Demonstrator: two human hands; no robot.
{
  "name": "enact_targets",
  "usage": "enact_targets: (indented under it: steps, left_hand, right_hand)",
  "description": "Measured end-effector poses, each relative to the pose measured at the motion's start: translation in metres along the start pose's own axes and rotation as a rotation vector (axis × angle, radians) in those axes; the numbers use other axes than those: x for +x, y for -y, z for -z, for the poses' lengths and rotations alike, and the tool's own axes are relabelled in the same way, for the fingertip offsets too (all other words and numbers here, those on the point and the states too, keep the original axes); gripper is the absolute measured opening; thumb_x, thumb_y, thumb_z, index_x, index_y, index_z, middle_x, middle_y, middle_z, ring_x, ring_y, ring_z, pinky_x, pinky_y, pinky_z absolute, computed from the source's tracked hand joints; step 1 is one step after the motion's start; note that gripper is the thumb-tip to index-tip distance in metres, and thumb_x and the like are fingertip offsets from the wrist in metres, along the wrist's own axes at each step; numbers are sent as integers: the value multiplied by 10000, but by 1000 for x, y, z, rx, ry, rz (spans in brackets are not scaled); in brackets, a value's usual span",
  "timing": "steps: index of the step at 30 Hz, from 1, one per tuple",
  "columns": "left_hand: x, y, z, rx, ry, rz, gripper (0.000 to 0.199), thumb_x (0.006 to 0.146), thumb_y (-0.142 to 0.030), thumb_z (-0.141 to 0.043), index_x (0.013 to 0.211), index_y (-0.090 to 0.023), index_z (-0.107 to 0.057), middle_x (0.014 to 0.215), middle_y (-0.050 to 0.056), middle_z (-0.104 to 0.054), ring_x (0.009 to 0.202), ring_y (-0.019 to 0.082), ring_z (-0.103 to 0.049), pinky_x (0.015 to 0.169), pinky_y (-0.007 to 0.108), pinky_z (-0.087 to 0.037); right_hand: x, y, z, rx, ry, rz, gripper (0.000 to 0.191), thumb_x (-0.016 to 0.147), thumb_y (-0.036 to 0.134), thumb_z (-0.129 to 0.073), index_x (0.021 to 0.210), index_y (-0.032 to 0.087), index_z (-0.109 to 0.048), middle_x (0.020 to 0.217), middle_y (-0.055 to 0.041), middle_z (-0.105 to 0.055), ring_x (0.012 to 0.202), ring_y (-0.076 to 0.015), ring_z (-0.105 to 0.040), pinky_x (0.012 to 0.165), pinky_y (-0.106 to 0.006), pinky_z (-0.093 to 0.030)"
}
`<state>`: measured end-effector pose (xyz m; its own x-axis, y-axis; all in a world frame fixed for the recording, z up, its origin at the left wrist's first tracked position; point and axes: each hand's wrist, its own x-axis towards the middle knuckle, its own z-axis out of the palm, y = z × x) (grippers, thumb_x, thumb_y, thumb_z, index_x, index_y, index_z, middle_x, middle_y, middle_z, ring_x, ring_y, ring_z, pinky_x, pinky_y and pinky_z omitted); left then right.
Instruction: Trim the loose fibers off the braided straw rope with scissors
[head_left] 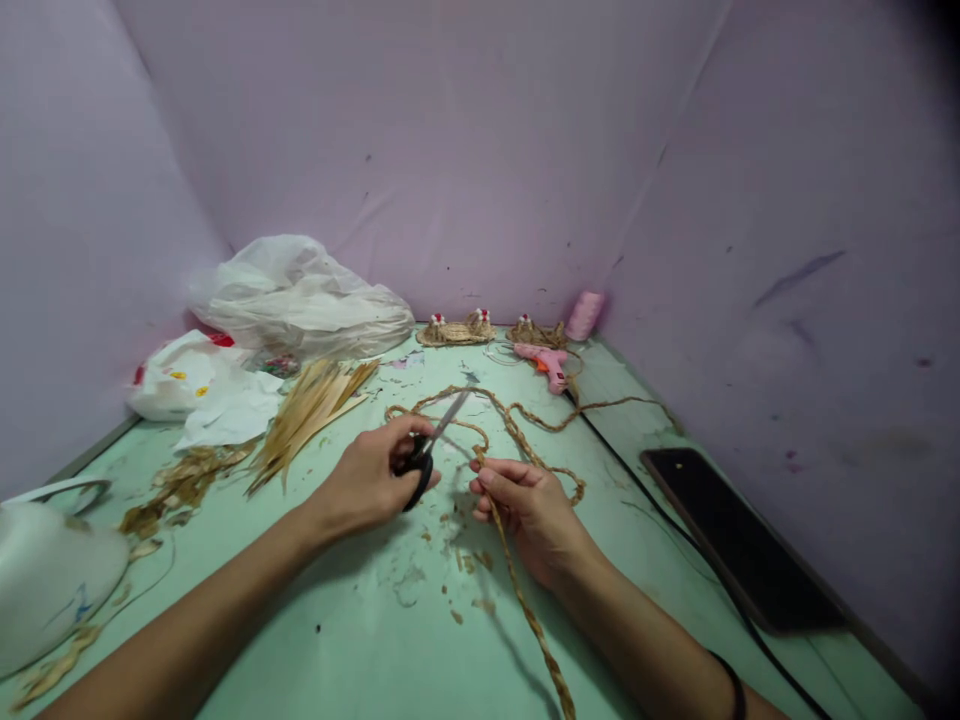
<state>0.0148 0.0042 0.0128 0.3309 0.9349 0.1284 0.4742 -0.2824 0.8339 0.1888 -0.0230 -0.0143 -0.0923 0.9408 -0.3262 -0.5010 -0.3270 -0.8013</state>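
1. Nearest the person, a twisted brown fibre rope (517,580) slants across the pale green worktop (360,650), up to the right hand (536,510), whose grip pinches it between thumb and fingertips.
2. Just beside, the left hand (367,480) has its grip curled round the handles of black-handled metal scissors (421,468), blades pointing away.
3. To the right, a black cable (679,533) limits sideways room; beyond it, a flat black phone (739,540) lies along the wall-side edge.
4. Past the hands, loose brown rope loops (517,430) cover the middle.
5. At the far edge, a crumpled white plastic bag (300,300) and pink glue gun (551,365) stand well apart.
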Motion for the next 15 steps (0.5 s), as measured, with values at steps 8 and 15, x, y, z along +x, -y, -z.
enact_targets:
  steps: [8,15]
  left_hand:
    - [-9,-9,9,655,209,-287,519,637,-186,-474,1155,-222,-482,909,20,-620,789,184,-566,675,267,-399]
    - [-10,0,6,851,196,-366,556,663,-216,-465,1217,-193,-422,924,55,-603,797,233,-566,641,328,-405]
  right_hand:
    - [-6,10,-2,-9,90,63,302,462,233,-810,684,99,-655,590,-33,-640,480,-107,-561,548,-276,-493]
    - [-6,7,-2,-25,46,60,352,421,214,-820,714,117,-651,529,-3,-622,454,-112,-556,534,-302,-497]
